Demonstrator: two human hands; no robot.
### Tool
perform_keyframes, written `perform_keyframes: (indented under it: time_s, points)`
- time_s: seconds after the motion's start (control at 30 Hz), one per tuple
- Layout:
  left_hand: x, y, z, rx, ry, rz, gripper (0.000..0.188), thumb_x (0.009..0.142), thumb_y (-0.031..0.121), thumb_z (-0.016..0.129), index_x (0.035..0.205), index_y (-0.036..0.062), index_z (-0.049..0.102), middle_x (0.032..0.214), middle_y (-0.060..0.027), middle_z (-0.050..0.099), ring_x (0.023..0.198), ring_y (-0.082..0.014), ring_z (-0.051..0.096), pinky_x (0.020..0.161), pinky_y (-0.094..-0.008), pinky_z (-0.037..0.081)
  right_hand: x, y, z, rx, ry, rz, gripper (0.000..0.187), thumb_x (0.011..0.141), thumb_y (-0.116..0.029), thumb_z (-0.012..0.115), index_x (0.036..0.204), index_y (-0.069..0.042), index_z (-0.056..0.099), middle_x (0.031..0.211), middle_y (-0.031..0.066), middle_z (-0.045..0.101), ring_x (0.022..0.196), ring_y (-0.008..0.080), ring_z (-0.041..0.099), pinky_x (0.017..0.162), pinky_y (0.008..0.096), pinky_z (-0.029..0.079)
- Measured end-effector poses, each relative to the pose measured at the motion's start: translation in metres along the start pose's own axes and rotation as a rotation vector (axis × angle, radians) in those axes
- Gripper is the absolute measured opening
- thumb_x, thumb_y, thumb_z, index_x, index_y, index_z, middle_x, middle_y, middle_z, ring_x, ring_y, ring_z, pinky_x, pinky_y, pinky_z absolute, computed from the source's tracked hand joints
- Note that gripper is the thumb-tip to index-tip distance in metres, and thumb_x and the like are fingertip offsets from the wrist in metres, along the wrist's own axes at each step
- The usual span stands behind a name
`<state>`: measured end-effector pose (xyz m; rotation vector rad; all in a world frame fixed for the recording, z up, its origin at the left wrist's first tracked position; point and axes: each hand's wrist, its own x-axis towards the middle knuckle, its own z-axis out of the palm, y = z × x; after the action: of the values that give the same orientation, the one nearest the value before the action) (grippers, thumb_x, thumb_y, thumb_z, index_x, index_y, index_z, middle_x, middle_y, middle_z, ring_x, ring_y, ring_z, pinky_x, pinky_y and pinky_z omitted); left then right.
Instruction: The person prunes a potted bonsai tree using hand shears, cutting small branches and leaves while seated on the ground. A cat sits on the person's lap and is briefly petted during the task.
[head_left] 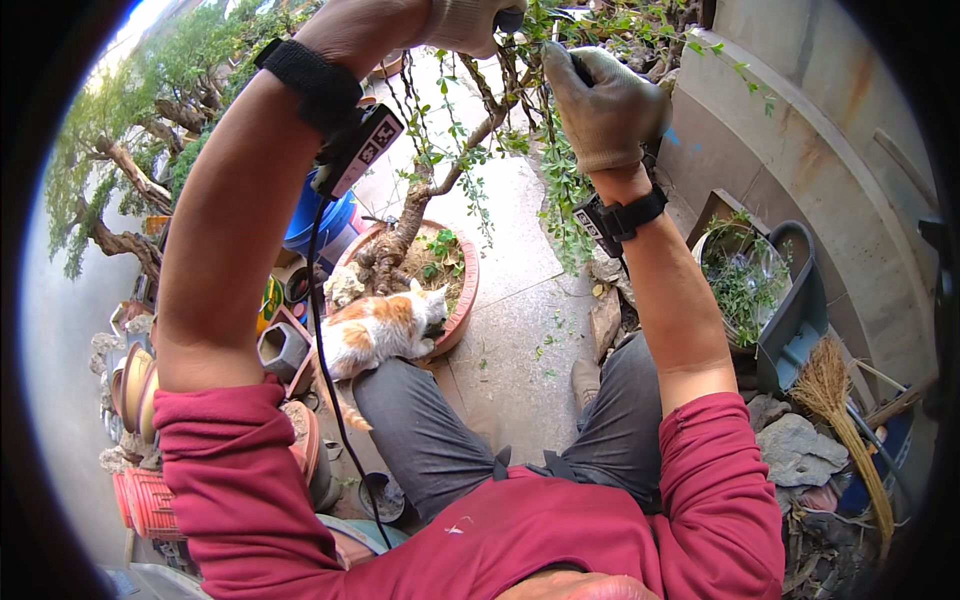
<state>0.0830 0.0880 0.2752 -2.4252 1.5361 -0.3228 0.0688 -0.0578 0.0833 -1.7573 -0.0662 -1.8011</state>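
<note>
Both my hands wear pale work gloves and are raised among the upper twigs of a small potted tree (411,215). My left hand (462,24), partly cut off by the top edge, is closed, and a dark rounded end shows at its fingers. Just right of the twigs, my right hand (603,108) is closed too, its thumb pointing up; a bit of something dark shows beside the thumb. What either hand grips cannot be made out. The tree's trunk leans up from a round reddish pot (468,290), and leafy shoots hang below my hands.
An orange and white cat (375,328) leans on the pot beside my left knee. Blue buckets (318,215) and stacked pots (130,385) stand left. At right are a bucket of cuttings (742,275), a grey-blue scoop (790,300), a straw broom (830,390) and rocks (798,450).
</note>
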Motion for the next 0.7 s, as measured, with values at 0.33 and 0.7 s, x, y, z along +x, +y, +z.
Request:
perform_keyframes:
  time_s: [0.33, 0.7]
  points:
    - [0.004, -0.030, 0.028, -0.112, 0.276, 0.158, 0.026, 0.079, 0.010, 0.073, 0.105, 0.0077, 0.078, 0.095, -0.0100, 0.077, 0.086, -0.0240, 0.073, 0.080, -0.0351, 0.059, -0.002, 0.006, 0.001, 0.041, 0.008, -0.001, 0.038, 0.092, -0.029, 0.078, 0.066, -0.005, 0.062, 0.056, 0.0140, 0.048, 0.047, 0.0257, 0.037, 0.046, 0.0372, 0.037]
    - [-0.001, -0.030, 0.045, 0.009, 0.406, 0.117, 0.026, 0.087, 0.016, 0.072, 0.112, 0.0124, 0.078, 0.093, -0.0088, 0.078, 0.078, -0.0206, 0.074, 0.075, -0.0343, 0.059, -0.003, 0.006, 0.000, 0.077, 0.001, 0.041, 0.040, 0.092, -0.025, 0.078, 0.065, -0.003, 0.058, 0.055, 0.0113, 0.045, 0.049, 0.0175, 0.034, 0.047, 0.0354, 0.036]
